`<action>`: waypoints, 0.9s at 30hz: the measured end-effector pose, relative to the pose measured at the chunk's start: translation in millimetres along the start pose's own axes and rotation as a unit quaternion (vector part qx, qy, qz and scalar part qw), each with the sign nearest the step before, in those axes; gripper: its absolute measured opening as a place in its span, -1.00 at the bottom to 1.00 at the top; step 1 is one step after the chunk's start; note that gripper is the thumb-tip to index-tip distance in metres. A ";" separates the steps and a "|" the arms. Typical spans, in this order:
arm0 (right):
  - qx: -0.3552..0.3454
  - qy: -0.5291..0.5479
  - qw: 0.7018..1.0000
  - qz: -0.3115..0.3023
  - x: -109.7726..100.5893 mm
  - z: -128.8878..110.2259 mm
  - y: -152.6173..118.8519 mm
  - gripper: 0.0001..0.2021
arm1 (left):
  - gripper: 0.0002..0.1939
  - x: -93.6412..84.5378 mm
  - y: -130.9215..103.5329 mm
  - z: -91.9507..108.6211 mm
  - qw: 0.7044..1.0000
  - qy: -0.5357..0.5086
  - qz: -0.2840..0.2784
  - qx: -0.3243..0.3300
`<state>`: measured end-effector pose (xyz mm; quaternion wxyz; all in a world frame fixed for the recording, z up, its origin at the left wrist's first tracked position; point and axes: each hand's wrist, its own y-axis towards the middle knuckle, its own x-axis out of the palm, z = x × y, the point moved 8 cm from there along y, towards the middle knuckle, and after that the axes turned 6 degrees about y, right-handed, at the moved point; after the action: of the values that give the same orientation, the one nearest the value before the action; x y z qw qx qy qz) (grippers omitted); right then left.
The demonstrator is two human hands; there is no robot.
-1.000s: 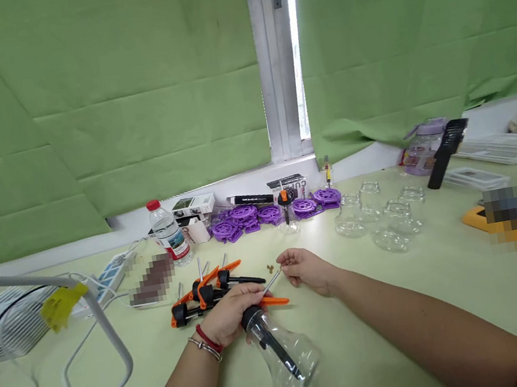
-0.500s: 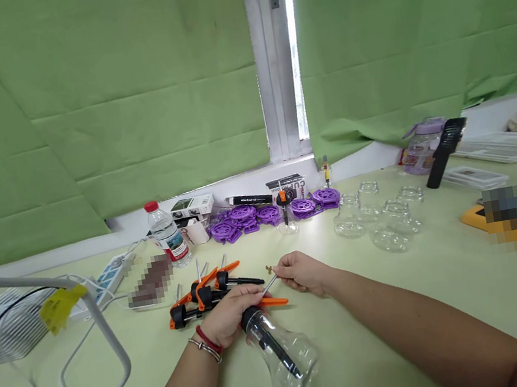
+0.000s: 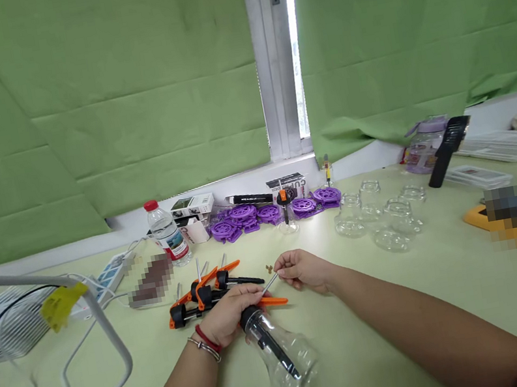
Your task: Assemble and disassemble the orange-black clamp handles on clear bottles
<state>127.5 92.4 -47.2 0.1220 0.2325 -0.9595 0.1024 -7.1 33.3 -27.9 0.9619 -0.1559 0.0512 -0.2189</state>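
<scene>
left hand [image 3: 230, 317]: grip closed round bottle [image 3: 292, 373] at neck | right hand [image 3: 301, 272]: fingertips pinched at rod [image 3: 270, 285] tip | risk: slack left grip could roll bottle; stray knuckle, scatter brass bits [image 3: 269, 269]

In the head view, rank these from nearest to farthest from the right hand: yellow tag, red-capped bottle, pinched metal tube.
1. Metal tube: touching the right hand.
2. Red-capped bottle: left, farther back.
3. Yellow tag: far left.
</scene>
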 end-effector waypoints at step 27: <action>-0.130 -0.157 0.968 0.146 -15.6 -14.1 6.7 -0.81 | -0.80 -21.3 -5.7 17.6 0.988 -0.091 0.103 0.071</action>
<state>140.4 108.5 -39.2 -0.0175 0.0853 -0.9952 -0.0440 -25.6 42.6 -8.8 0.9886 -0.1001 -0.0368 -0.1063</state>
